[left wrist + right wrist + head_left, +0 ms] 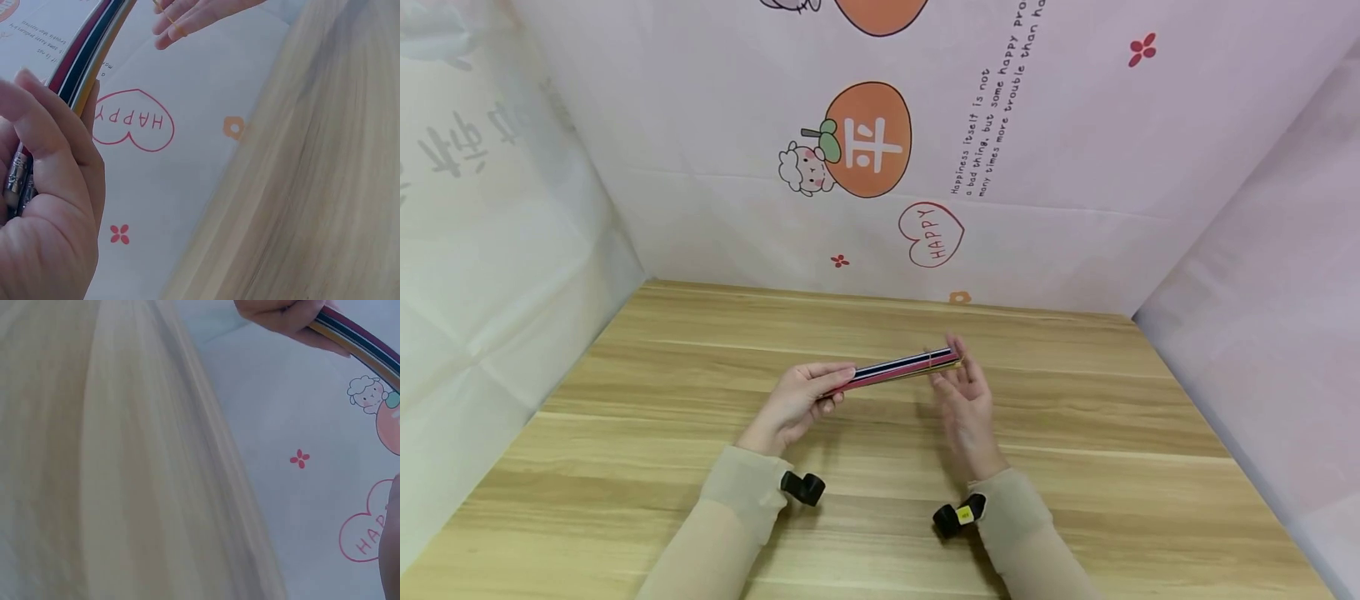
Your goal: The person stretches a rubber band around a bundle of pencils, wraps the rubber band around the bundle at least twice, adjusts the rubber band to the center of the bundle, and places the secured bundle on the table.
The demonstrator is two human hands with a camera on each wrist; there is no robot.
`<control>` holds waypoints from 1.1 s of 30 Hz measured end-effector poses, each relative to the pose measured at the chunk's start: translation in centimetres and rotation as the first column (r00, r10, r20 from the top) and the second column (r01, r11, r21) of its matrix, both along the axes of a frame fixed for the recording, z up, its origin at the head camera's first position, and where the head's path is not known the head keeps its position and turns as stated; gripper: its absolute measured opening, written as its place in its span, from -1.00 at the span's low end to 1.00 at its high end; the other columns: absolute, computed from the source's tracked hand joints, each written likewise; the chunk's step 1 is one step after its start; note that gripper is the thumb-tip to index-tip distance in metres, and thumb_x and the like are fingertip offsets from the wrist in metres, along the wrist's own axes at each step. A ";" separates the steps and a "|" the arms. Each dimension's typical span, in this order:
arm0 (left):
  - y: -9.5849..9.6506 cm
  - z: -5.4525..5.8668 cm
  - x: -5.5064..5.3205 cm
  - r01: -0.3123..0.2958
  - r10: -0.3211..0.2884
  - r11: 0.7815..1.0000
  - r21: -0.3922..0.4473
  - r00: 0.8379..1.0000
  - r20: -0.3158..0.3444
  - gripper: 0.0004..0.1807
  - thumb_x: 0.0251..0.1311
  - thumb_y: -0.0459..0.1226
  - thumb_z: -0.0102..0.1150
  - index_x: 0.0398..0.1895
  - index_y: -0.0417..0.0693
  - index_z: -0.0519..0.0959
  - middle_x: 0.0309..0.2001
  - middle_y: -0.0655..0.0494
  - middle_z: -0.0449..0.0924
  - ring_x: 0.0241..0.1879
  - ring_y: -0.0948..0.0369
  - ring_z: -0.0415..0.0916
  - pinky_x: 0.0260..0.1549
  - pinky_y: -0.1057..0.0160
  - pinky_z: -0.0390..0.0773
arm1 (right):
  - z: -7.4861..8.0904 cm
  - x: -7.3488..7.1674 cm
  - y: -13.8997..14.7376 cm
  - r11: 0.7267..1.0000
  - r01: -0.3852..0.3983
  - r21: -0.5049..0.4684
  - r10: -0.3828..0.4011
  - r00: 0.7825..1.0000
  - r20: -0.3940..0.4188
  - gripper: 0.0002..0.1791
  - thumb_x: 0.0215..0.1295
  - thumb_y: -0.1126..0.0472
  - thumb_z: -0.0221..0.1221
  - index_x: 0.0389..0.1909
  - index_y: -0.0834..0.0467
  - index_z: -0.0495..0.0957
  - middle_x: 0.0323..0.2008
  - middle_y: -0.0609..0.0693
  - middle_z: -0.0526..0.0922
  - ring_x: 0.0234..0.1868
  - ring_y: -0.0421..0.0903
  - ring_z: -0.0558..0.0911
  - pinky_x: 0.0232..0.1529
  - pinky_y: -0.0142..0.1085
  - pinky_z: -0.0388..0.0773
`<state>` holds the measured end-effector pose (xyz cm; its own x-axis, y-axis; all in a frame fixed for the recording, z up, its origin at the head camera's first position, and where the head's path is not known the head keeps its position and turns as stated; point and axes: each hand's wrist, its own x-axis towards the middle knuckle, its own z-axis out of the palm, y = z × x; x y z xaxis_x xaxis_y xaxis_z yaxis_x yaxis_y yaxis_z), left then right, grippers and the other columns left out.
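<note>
A slim bundle of pencils point(891, 369), with dark, pink-red and yellow barrels, slants up to the right above the table in the head view. My left hand point(801, 400) grips its left end, thumb on top. In the left wrist view, metal eraser ends point(15, 178) poke out inside that hand. At the bundle's right end is my right hand point(966, 404), its thumb on the near side and its fingers on the far side. A thin yellowish rubber band point(166, 17) stretches over the right hand's extended fingers. The right wrist view shows little of that hand.
Under both hands lies a wood-grain tabletop point(662, 358). A white printed backdrop point(737, 217) rises at its far edge, and pale sheets point(1285, 317) enclose the sides. Each wrist carries a small black camera point(802, 487).
</note>
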<state>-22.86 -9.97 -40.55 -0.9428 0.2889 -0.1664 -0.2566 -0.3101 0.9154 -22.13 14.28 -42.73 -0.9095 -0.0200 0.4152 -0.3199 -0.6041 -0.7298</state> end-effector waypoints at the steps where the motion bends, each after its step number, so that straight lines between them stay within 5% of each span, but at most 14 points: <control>1: 0.0 0.1 0.0 -0.003 0.002 1.000 -0.012 1.000 -0.003 -0.86 0.29 -0.35 0.25 -0.18 -0.04 0.76 -0.59 0.17 0.63 -0.66 0.41 0.46 -0.70 0.56 0.41 | 0.1 0.0 0.2 1.000 0.008 0.023 -0.008 1.000 -0.022 -0.20 0.32 0.52 0.13 0.52 0.32 -0.01 0.44 -0.08 0.30 0.22 -0.14 0.56 0.19 -0.44 0.54; 6: -0.2 0.3 0.0 -0.013 0.013 0.998 -0.055 1.000 -0.009 -0.82 0.28 -0.33 0.26 -0.10 -0.12 0.73 -0.61 0.16 0.61 -0.68 0.40 0.43 -0.70 0.54 0.41 | 0.7 -0.2 0.9 0.989 0.055 0.137 -0.038 0.992 -0.123 -0.15 0.24 0.51 0.23 0.51 0.26 0.07 0.47 -0.09 0.28 0.27 -0.08 0.54 -0.02 -0.50 0.62; 14: -0.3 0.7 0.2 0.012 -0.015 0.993 -0.116 1.000 -0.027 -0.67 0.26 -0.35 0.28 0.07 -0.33 0.63 -0.51 0.12 0.68 -0.66 0.40 0.47 -0.67 0.53 0.46 | 1.8 0.2 1.8 0.931 0.081 0.356 -0.014 0.983 -0.186 -0.11 0.15 0.48 0.31 0.50 0.22 0.14 0.49 -0.08 0.27 0.29 -0.10 0.53 0.05 -0.43 0.61; 18: -0.2 0.9 0.2 0.026 -0.033 0.990 -0.142 0.998 -0.048 -0.58 0.24 -0.39 0.28 0.13 -0.44 0.55 -0.45 0.10 0.71 -0.65 0.39 0.47 -0.67 0.51 0.47 | 2.3 0.3 2.0 0.863 0.090 0.498 -0.002 0.985 -0.174 -0.13 0.15 0.48 0.32 0.49 0.20 0.18 0.45 -0.12 0.34 0.28 -0.12 0.53 -0.07 -0.44 0.66; 22: -0.2 1.0 0.2 0.037 -0.053 0.979 -0.202 0.996 -0.077 -0.57 0.18 -0.38 0.34 0.08 -0.45 0.57 -0.46 0.05 0.71 -0.63 0.36 0.48 -0.68 0.49 0.49 | 2.7 0.4 2.2 0.753 0.111 0.649 0.001 0.986 -0.169 -0.11 0.13 0.43 0.36 0.49 0.14 0.22 0.38 -0.20 0.44 0.26 -0.17 0.55 0.07 -0.38 0.63; 25: -0.1 1.1 0.3 0.050 -0.077 0.964 -0.262 0.992 -0.095 -0.61 0.15 -0.35 0.37 0.03 -0.39 0.63 -0.43 -0.01 0.72 -0.62 0.33 0.50 -0.67 0.47 0.52 | 2.9 0.5 2.3 0.696 0.088 0.713 0.026 0.989 -0.149 -0.12 0.12 0.38 0.38 0.48 0.11 0.24 0.42 -0.17 0.38 0.30 -0.09 0.53 0.22 -0.31 0.55; 28: -0.2 1.2 0.3 0.068 -0.105 0.950 -0.304 0.989 -0.107 -0.63 0.16 -0.34 0.38 0.01 -0.36 0.65 -0.45 0.01 0.71 -0.62 0.33 0.51 -0.66 0.46 0.53 | 3.0 0.5 2.5 0.683 0.035 0.730 0.052 0.994 -0.096 -0.17 0.15 0.35 0.37 0.46 0.10 0.28 0.42 -0.10 0.39 0.30 0.00 0.54 0.22 -0.27 0.56; 33: -0.3 1.5 0.5 0.087 -0.135 0.940 -0.330 0.983 -0.127 -0.62 0.15 -0.33 0.38 0.02 -0.36 0.64 -0.55 0.10 0.68 -0.64 0.34 0.50 -0.69 0.47 0.49 | 3.2 0.4 2.8 0.702 -0.014 0.712 0.026 1.000 -0.006 -0.34 0.25 0.29 0.33 0.38 0.14 0.40 0.15 -0.08 0.66 0.15 -0.13 0.65 0.03 -0.30 0.67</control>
<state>-22.36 -10.28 -39.07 -0.9287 0.3471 -0.1307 -0.1285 0.0294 0.9913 -21.72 17.08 -39.49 -0.8995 -0.3334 0.2823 -0.3277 0.0874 -0.9407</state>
